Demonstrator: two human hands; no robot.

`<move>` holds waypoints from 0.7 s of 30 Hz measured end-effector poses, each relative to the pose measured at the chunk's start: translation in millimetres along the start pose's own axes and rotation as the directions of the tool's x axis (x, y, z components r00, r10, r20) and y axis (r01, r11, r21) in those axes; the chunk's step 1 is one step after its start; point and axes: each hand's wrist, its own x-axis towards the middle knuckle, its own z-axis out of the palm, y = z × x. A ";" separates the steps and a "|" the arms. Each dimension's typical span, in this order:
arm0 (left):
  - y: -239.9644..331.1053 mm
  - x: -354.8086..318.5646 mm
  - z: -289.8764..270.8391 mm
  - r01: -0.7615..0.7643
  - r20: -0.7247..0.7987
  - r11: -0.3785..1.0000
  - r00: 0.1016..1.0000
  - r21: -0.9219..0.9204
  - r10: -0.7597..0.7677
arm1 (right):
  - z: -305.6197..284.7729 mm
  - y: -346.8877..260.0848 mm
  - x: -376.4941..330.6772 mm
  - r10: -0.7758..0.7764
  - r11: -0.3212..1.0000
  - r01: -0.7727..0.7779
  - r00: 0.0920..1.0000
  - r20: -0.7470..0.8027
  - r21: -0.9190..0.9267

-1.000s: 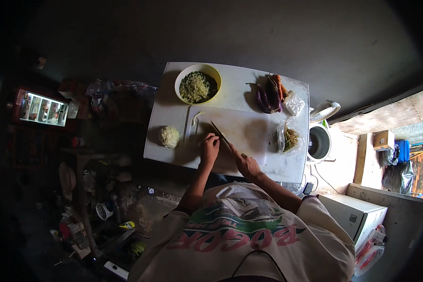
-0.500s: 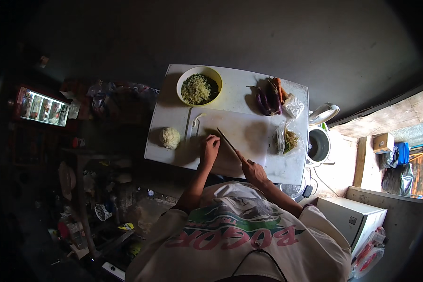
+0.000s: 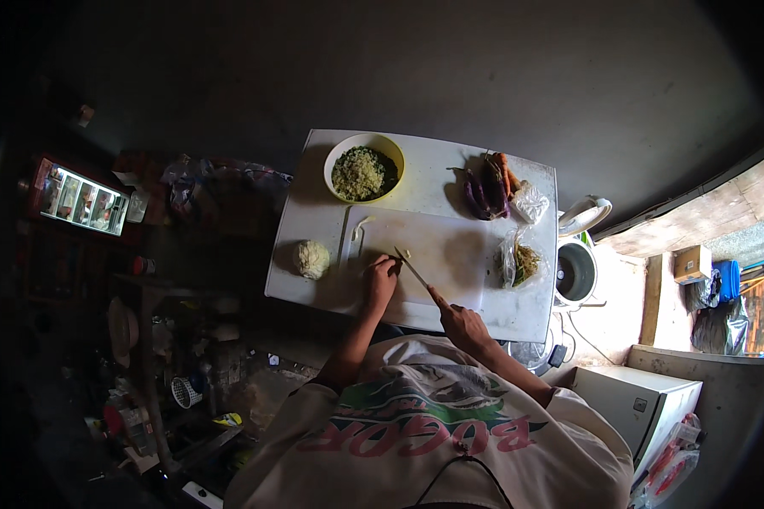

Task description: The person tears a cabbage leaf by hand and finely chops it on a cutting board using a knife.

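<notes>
Seen from above at a white table (image 3: 314, 280), with a white cutting board (image 3: 450, 254) lying under both hands. Right hand (image 3: 460, 322) closed around the handle of a knife (image 3: 412, 270), blade slanting up and to the left toward the other hand, tip close to the left fingertips. Left hand (image 3: 380, 278) curled down onto the board, fingers bent and pressed over something small and pale; too small and shadowed to tell what exactly. A tiny pale scrap (image 3: 406, 253) resting on the board just beyond the blade. A pale curved strip (image 3: 358, 231) lying on the board's left part, up and left of the left hand. Left of the left hand, off the board, a pale rounded clump (image 3: 311, 258) of something shredded. Beyond the left hand, at the table's far edge, a yellow-rimmed bowl (image 3: 364, 168) filled with chopped greenish bits. Beyond the right hand, at the far right corner, dark purple aubergines (image 3: 482, 192) beside an orange carrot (image 3: 504, 170) and a crumpled clear bag (image 3: 530, 204). Right of the knife, near the board's right end, another clear bag (image 3: 518, 263) holding greenish pieces. Further right, off the table, a round open cooker pot (image 3: 575, 271).
</notes>
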 end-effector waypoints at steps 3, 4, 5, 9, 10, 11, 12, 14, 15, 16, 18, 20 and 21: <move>-9.6 -2.4 5.8 -0.003 -0.036 1.000 0.999 -0.022 0.003 | 1.9 -1.4 -1.2 -0.011 1.000 0.011 1.000 0.001 -0.017; -12.1 -3.6 8.2 -0.020 -0.064 1.000 0.998 -0.016 0.019 | 2.4 -2.3 -2.0 -0.009 1.000 0.009 1.000 0.001 -0.015; -12.0 -2.9 8.4 -0.036 -0.094 0.999 0.995 -0.008 0.035 | 2.0 -3.0 -1.2 -0.006 1.000 0.007 1.000 0.008 -0.029; -2.2 -0.4 5.1 -0.027 -0.100 0.999 0.995 -0.017 0.025 | 11.3 1.5 2.9 -0.006 0.999 0.006 1.000 0.003 -0.035; 1.9 -0.6 1.8 -0.015 -0.078 1.000 0.997 -0.007 0.015 | 14.5 3.8 6.8 -0.008 0.999 0.009 1.000 0.005 -0.032; 4.8 -0.5 -0.6 -0.005 -0.057 1.000 0.998 0.003 0.005 | 14.9 4.5 11.9 0.009 1.000 -0.009 1.000 0.017 -0.027; 2.6 -1.7 1.4 -0.003 -0.059 1.000 0.998 0.006 0.003 | 16.9 5.8 16.5 0.028 0.999 -0.027 0.999 0.030 -0.021; -1.6 -3.7 5.2 0.011 -0.056 0.999 0.998 -0.032 -0.012 | 38.7 18.6 30.6 -0.010 1.000 0.009 1.000 -0.022 -0.012; -2.2 -3.1 6.3 0.011 -0.055 0.999 0.998 -0.033 -0.013 | 44.8 23.0 35.3 -0.039 0.999 0.038 0.996 -0.076 -0.006; -2.9 -1.6 7.6 0.004 -0.040 1.000 0.999 -0.028 -0.005 | 49.5 28.9 39.5 -0.035 0.999 0.035 0.996 -0.077 -0.005; -4.5 -2.3 6.2 0.004 -0.024 1.000 1.000 -0.021 -0.005 | 52.9 29.4 48.9 -0.045 0.999 0.045 0.995 -0.089 -0.001; -5.9 -3.0 6.4 0.000 -0.054 0.999 0.999 -0.036 -0.002 | 50.0 28.5 39.3 -0.045 0.998 0.048 0.996 -0.081 0.029; -7.6 -2.9 6.1 0.003 -0.052 0.999 0.999 -0.035 -0.005 | 46.3 26.8 33.4 -0.049 0.997 0.053 0.996 -0.075 0.057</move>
